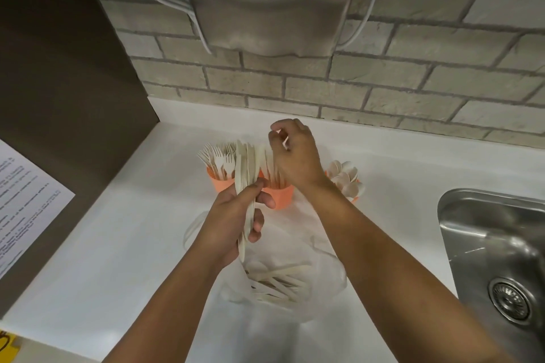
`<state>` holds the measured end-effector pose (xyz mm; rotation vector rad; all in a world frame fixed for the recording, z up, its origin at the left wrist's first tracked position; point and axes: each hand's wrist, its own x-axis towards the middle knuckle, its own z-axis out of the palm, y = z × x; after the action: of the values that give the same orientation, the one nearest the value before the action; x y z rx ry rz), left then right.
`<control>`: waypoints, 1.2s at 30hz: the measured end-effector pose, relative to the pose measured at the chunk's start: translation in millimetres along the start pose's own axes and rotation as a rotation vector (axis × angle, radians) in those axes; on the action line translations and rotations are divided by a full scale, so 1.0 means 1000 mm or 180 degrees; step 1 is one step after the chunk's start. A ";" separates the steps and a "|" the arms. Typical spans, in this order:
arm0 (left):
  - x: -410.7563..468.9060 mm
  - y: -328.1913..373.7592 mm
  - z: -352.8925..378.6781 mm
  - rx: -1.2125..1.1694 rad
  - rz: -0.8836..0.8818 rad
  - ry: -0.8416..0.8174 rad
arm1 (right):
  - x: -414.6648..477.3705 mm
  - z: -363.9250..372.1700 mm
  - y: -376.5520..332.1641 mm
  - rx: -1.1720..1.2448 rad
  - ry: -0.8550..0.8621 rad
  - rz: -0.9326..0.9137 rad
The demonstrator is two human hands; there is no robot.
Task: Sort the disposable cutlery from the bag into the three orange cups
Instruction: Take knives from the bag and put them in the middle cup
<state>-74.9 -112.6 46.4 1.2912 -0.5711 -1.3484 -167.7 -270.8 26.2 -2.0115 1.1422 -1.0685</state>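
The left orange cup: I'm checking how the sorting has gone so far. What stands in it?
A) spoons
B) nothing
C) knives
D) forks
D: fork tines fan out above the left orange cup, while the spoons stand in the right cup and the left hand grips a bundle of knives.

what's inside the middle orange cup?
Pale upright cutlery, seemingly knives, stands in the middle cup. The right hand and the left hand's knife bundle cover most of it.
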 end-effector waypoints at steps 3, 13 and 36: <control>0.000 -0.001 0.003 -0.0064 -0.0044 -0.0213 | -0.006 -0.034 -0.030 0.1284 -0.1318 0.0944; -0.001 -0.004 0.019 0.0167 0.0246 -0.0211 | -0.023 -0.058 -0.023 0.1782 -0.1008 0.1174; 0.011 -0.004 0.015 0.0508 0.0274 0.0513 | -0.007 -0.047 -0.010 0.1311 -0.0209 0.1328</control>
<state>-87.6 -126.6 43.2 1.4730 -0.6246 -1.1344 -205.9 -264.8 54.8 -1.4038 1.1330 -0.9220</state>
